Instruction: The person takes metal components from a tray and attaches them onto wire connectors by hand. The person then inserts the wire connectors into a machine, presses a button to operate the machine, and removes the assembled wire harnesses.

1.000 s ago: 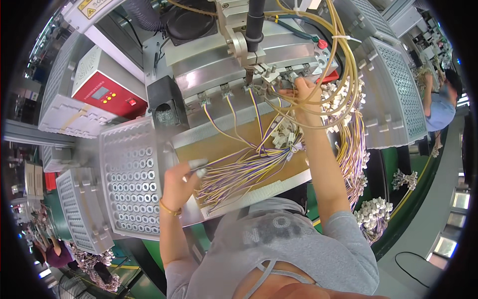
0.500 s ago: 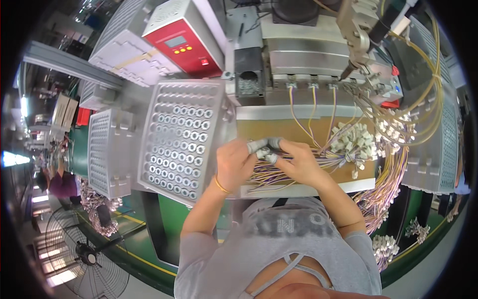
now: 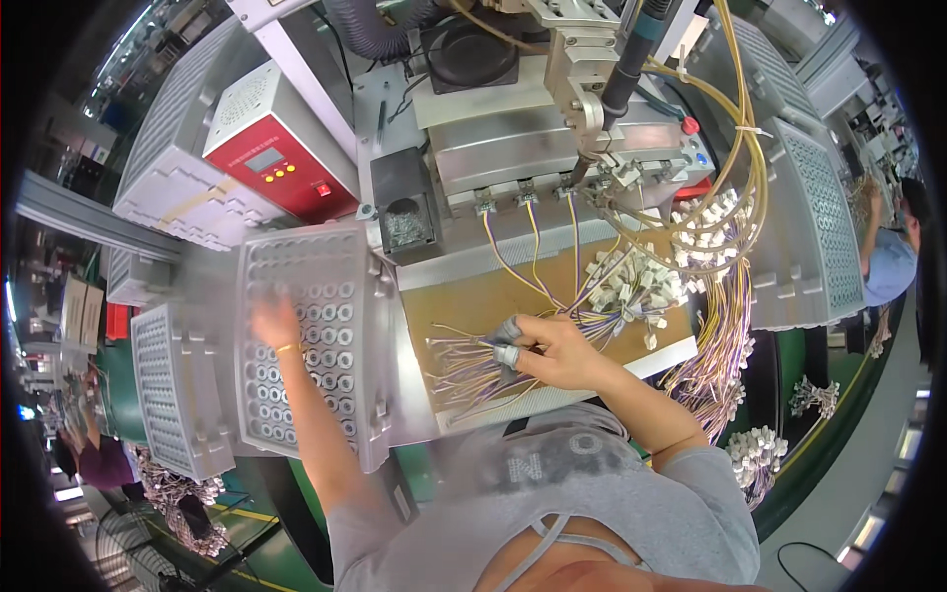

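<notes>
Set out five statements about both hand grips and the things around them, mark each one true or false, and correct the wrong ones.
1. The left-hand grip is over the plastic tray of ring-shaped metal parts, left of the right-hand grip. True, though blur hides whether it touches anything.
2. The right-hand grip is over that tray too. False: it is at the purple-and-yellow wires, over the brown board.
3. A red-fronted control box stands beyond the tray. True.
4. That box has green round buttons. False: its yellow buttons sit below the screen.
5. A yellow bracelet is worn on the left wrist. True.
</notes>
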`<control>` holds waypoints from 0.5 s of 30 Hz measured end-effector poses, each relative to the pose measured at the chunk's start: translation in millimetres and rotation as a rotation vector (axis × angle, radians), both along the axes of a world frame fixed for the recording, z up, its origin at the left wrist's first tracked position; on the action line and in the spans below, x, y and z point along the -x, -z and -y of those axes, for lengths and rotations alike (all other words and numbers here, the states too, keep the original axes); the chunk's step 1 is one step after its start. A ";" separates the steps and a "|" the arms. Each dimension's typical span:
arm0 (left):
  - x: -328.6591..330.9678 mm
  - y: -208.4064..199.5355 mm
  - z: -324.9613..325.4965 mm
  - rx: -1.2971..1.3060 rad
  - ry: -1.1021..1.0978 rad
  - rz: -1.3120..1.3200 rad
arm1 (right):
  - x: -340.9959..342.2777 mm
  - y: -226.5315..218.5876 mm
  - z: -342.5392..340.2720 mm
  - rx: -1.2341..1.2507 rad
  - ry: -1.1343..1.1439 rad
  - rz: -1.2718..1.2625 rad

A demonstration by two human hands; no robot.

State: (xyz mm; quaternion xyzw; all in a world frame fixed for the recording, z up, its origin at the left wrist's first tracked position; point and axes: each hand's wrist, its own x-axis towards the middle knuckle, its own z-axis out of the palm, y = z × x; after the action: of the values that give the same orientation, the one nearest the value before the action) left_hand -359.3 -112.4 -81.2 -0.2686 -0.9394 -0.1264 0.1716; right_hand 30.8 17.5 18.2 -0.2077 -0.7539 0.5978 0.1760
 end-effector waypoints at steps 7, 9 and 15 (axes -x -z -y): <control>-164.4 -73.1 -28.6 -0.943 0.420 1.304 | 13.4 -6.9 -11.5 -0.115 0.175 -0.166; -207.3 -82.3 -31.3 -0.919 0.594 1.554 | 13.0 -5.9 -15.4 -0.107 0.157 -0.194; -242.6 -85.7 -40.0 -0.940 0.750 1.665 | 4.4 -7.5 -13.5 0.040 0.199 -0.120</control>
State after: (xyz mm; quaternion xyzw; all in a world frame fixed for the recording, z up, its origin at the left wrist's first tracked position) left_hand -116.7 -72.4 4.5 -0.2775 -0.4716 -0.6734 -0.4970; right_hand 26.5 31.1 25.8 -0.2491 -0.7058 0.6034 0.2752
